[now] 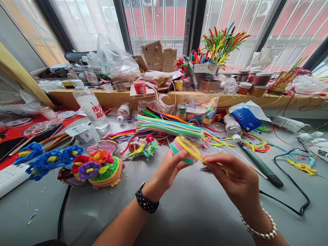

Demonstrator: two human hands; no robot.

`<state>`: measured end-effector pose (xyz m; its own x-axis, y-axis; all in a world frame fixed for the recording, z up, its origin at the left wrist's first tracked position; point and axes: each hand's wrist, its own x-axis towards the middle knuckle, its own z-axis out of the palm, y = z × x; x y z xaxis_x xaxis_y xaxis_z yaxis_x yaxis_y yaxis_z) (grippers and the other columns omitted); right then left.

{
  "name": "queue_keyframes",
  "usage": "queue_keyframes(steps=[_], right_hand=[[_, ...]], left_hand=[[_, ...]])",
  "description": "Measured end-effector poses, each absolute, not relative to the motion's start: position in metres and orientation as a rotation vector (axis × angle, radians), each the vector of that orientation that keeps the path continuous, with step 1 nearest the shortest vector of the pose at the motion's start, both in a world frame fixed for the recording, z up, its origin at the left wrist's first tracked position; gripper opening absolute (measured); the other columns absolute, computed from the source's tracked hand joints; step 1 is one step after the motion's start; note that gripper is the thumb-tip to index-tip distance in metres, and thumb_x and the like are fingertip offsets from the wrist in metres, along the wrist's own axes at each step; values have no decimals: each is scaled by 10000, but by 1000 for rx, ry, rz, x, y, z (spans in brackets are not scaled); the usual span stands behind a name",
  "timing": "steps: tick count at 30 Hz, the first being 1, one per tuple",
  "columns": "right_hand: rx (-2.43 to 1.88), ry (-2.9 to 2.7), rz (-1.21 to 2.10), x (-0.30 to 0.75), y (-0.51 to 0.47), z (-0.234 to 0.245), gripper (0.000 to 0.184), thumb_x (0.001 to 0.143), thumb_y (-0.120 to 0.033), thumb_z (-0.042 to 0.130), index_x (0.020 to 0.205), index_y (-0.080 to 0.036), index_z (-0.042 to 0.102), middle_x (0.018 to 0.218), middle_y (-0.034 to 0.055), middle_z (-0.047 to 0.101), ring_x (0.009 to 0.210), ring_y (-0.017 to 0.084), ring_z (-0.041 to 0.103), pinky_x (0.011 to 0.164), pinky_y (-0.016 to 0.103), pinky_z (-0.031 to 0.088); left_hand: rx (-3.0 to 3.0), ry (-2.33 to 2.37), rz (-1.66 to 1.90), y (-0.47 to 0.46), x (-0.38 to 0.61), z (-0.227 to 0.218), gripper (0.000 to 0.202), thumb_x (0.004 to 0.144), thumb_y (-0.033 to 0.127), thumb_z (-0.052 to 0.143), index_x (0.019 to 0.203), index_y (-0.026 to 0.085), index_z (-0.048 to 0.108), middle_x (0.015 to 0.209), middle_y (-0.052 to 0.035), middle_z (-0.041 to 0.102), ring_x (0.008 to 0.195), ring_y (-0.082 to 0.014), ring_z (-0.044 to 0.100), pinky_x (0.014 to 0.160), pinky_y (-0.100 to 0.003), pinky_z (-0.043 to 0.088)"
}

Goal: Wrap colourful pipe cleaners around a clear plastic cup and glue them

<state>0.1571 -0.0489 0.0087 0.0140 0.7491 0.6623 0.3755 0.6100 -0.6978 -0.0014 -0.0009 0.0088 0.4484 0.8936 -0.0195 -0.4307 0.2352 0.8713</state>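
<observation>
My left hand (170,169) is closed around a small clear plastic cup (197,146) wrapped in bands of teal, pink and yellow pipe cleaner. The cup is tilted, its open end facing up and to the right. A yellow pipe cleaner (190,149) runs along the cup's side into my right hand (233,174), whose fingers pinch it just right of the cup. Part of the cup lies hidden behind my left fingers. Behind the cup is a bundle of pastel pipe cleaners (167,126) on the table.
Finished pipe-cleaner flowers (51,159) and a wrapped pot (107,174) stand at left. A water bottle (91,106) stands behind them. A green utility knife (261,165) and black cable (292,177) lie at right. Paint jars (262,80) line the sill.
</observation>
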Motion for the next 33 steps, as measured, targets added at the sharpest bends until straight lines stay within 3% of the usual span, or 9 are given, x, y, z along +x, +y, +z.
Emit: queue_keyframes(steps=[5, 12, 25, 33], right_hand=[[-1016, -1522, 506, 160, -48, 10, 91, 793, -161, 623, 841, -227, 663, 768, 4, 714, 646, 152, 687, 613, 261, 592], [-1032, -1397, 627, 156, -48, 15, 40, 775, -217, 650, 787, -221, 688, 664, 7, 699, 540, 117, 623, 502, 214, 546], [-1029, -1270, 710, 151, -49, 17, 25, 783, -235, 641, 779, -228, 664, 630, -23, 633, 533, 83, 576, 485, 175, 474], [-977, -1698, 433, 163, -46, 7, 256, 842, -108, 551, 1011, -269, 654, 707, -29, 628, 622, 81, 571, 559, 190, 468]], left_hand=[[892, 543, 957, -3, -1, 13, 420, 724, 359, 646, 1094, 168, 588, 1079, -79, 672, 1100, -267, 573, 936, -387, 449], [884, 448, 949, -1, -2, 9, 477, 764, 312, 618, 1212, 177, 523, 1123, -77, 658, 1102, -263, 575, 931, -379, 460], [871, 380, 939, -2, -2, 8, 413, 798, 278, 611, 1195, 179, 552, 1045, -57, 689, 1028, -215, 618, 880, -324, 498], [806, 408, 938, -1, -2, 9, 348, 774, 286, 639, 1101, 168, 623, 1019, -56, 703, 1039, -213, 610, 872, -317, 502]])
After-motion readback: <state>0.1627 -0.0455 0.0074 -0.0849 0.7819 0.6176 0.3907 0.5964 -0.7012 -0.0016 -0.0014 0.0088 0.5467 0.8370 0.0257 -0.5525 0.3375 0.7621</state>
